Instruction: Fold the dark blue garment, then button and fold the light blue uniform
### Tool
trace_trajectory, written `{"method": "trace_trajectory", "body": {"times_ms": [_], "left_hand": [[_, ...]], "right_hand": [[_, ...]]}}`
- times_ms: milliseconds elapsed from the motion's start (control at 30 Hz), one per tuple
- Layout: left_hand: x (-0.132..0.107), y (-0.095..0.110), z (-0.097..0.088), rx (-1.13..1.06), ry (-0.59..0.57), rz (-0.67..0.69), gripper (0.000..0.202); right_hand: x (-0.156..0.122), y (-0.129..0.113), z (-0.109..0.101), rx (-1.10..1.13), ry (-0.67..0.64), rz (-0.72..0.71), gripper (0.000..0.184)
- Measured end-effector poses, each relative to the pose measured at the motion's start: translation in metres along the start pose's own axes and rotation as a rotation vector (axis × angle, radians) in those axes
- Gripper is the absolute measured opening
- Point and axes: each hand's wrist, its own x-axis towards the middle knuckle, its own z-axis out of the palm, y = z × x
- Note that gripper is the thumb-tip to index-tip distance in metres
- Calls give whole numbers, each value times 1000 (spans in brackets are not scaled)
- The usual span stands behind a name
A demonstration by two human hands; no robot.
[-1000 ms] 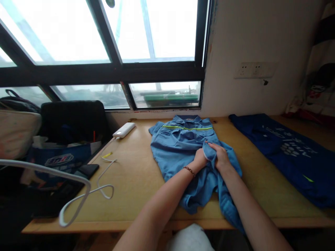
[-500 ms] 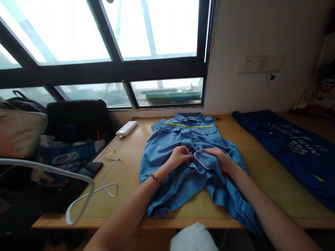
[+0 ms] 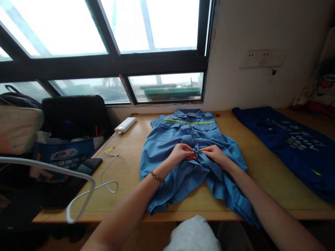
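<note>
A blue work shirt (image 3: 167, 167) with a yellow-green stripe across its chest lies spread on the wooden table, collar toward the window. At the middle of its front, my left hand (image 3: 183, 152) pinches the cloth by the placket. My right hand (image 3: 213, 153) grips the other front edge close beside it, fingertips nearly meeting the left ones. Between them the cloth is bunched up a little. Whether a button sits in the fingers is too small to tell. One sleeve hangs over the table's front edge under my right forearm.
A white power bank (image 3: 126, 124) with a white cable (image 3: 106, 169) lies on the left of the table (image 3: 128, 195). To the right is a folded dark blue garment (image 3: 282, 146) with white print. Bags and a black chair (image 3: 75, 115) stand at the left, below the window.
My hands have come closer together at the shirt front. The flap my right hand held turned out is now drawn in against my left fingertips. The view has shifted slightly.
</note>
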Motion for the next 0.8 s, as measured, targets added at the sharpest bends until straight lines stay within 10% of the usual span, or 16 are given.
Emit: {"method": "trace_trajectory", "body": {"times_ms": [367, 800], "left_hand": [[10, -17, 0, 142, 146, 28, 22], [6, -15, 5, -20, 34, 88, 26]], "right_hand": [[2, 5, 5, -45, 93, 2, 42], [3, 9, 6, -150, 158, -162, 27]]}}
